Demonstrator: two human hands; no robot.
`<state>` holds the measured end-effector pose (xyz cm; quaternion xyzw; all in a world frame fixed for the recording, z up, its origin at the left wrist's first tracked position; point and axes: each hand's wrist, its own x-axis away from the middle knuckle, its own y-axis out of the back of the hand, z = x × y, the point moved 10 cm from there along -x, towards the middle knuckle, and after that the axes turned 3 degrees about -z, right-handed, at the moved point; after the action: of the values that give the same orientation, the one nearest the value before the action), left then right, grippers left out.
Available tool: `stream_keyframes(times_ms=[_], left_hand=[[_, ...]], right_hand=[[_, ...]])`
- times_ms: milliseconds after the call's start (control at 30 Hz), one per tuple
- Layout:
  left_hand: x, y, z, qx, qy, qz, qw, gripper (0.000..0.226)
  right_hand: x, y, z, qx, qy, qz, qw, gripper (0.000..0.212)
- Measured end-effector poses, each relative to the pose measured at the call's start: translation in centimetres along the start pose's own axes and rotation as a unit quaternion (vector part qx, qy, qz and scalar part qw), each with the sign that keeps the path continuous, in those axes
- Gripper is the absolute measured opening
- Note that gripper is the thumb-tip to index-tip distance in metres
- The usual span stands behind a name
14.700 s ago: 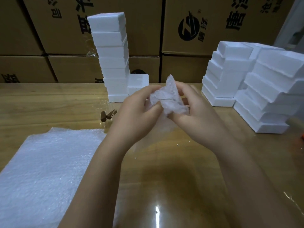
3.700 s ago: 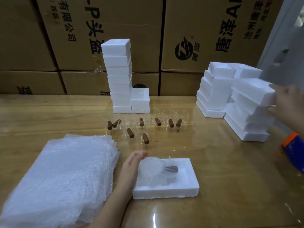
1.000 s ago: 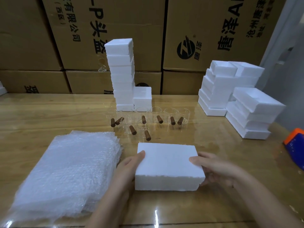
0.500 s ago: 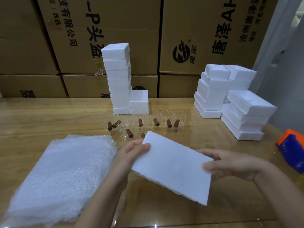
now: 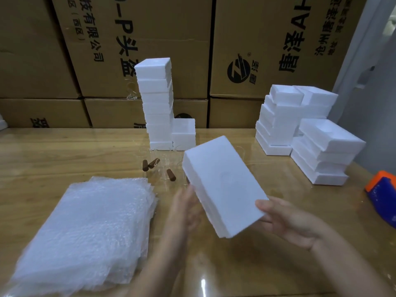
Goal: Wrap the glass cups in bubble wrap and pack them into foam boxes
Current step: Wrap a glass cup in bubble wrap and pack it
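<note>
I hold a closed white foam box (image 5: 222, 185) tilted in the air above the wooden table (image 5: 64, 155). My left hand (image 5: 185, 207) grips its left long edge and my right hand (image 5: 287, 220) supports its near right corner. Behind the box stand several clear glass cups with brown cork handles (image 5: 169, 173), partly hidden by it. A thick stack of bubble wrap sheets (image 5: 85, 228) lies at the near left.
A tall tower of closed foam boxes (image 5: 156, 103) rises at the back centre. Stacks of open foam halves (image 5: 321, 144) stand at the right. An orange and blue tape dispenser (image 5: 383, 196) lies at the far right edge. Cardboard cartons (image 5: 267, 46) wall off the back.
The closed foam box has been lifted off the table and turned, its far end swinging up and away. Both hands stayed on it.
</note>
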<state>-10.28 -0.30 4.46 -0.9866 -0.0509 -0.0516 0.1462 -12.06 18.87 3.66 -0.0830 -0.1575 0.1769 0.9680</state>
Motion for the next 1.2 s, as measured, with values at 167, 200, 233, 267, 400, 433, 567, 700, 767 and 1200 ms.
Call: stream_keyframes(times_ms=[167, 200, 233, 267, 400, 433, 567, 700, 767, 1200], left_hand=[[0.2, -2.0, 0.9, -0.012, -0.015, 0.041, 0.999, 0.094], [0.0, -1.9, 0.5, -0.011, -0.018, 0.04, 0.999, 0.091], [-0.2, -1.8, 0.2, -0.013, -0.021, 0.04, 0.999, 0.087], [-0.5, -1.8, 0.0, -0.016, -0.02, 0.042, 0.999, 0.084], [-1.5, -1.5, -0.2, -0.023, 0.002, 0.047, 0.999, 0.063], [-1.7, -1.5, -0.1, -0.024, 0.007, 0.049, 0.999, 0.058], [-2.3, -1.7, 0.2, -0.041, 0.009, 0.061, 0.997, 0.047], [-2.9, -2.3, 0.4, -0.045, 0.004, 0.07, 0.997, 0.048], [-3.3, -2.7, 0.5, -0.029, 0.002, 0.069, 0.997, 0.048], [-4.7, -4.8, 6.4, -0.199, -0.068, 0.143, 0.967, 0.017]], right_hand=[[0.2, -1.3, 0.4, -0.013, 0.033, -0.043, 0.998, 0.058], [0.4, -1.4, 0.5, -0.004, 0.038, -0.047, 0.998, 0.06], [0.5, -1.5, 0.6, 0.008, 0.04, -0.047, 0.998, 0.062], [0.6, -1.6, 0.6, 0.015, 0.038, -0.045, 0.998, 0.062], [0.9, -1.0, 0.8, 0.043, 0.027, -0.045, 0.998, 0.06], [0.9, -0.9, 0.9, 0.058, 0.028, -0.047, 0.997, 0.061], [0.7, -0.7, 0.7, 0.073, 0.021, -0.045, 0.996, 0.061], [0.2, -0.3, 0.9, 0.061, 0.018, -0.052, 0.997, 0.058], [-0.2, 0.1, 1.4, 0.041, 0.02, -0.057, 0.997, 0.059], [-7.6, 5.4, 8.3, -0.068, 0.016, -0.142, 0.987, 0.08]])
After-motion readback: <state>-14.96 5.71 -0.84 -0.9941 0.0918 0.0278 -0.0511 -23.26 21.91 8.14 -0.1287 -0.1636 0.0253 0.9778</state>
